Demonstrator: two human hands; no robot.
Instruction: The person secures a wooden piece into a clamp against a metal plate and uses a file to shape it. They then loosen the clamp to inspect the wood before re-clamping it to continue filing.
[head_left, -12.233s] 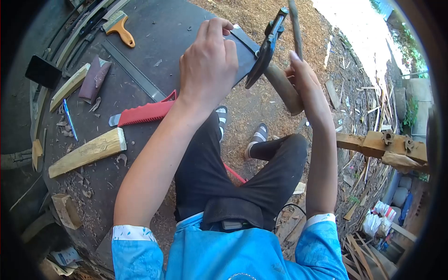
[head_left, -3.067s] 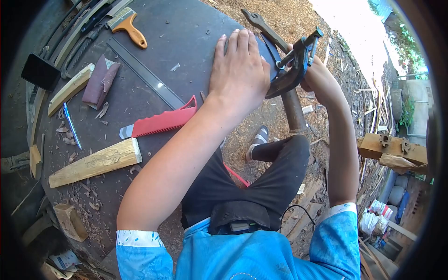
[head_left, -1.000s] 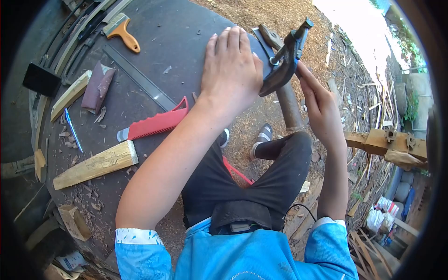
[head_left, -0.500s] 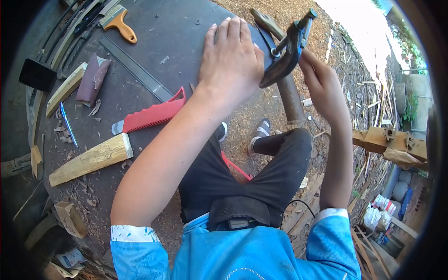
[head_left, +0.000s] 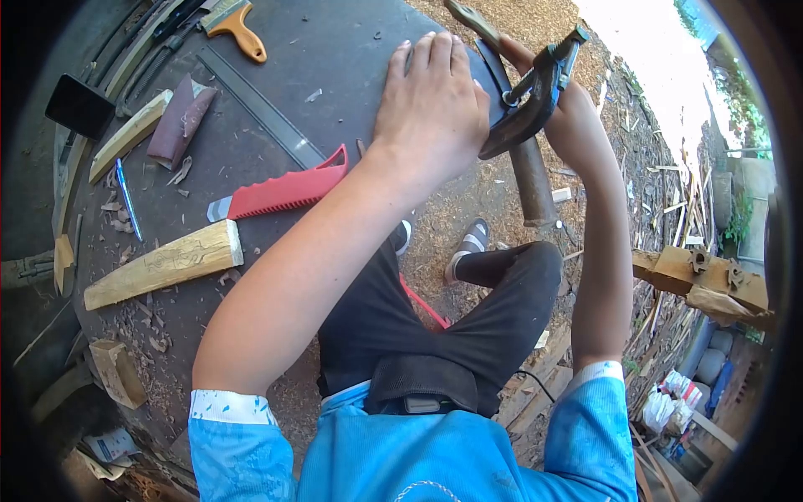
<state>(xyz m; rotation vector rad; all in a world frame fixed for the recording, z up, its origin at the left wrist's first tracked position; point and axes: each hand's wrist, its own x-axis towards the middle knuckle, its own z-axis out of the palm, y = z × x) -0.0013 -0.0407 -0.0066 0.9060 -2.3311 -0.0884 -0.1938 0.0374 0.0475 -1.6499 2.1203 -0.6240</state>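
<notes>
My left hand lies palm down near the table edge, fingers stretched out, holding nothing visible. Just right of it is a dark metal clamp with a threaded screw. My right hand is closed around the clamp from behind, its fingers partly hidden; one fingertip shows beyond the clamp's left side. Close to that fingertip lies a worn, carved wooden piece. A dark narrow strip sits between the table edge and the clamp. Below the clamp hangs a brown cylindrical piece.
On the dark table lie a red-handled saw, a metal ruler, a brush, rolled sandpaper, a pen, a carved wooden wedge and shavings. Wood scraps cover the ground at right.
My right hand has shifted up and left behind the clamp, and a fingertip now shows at its left. My left hand stays flat. The whole view has shifted slightly.
</notes>
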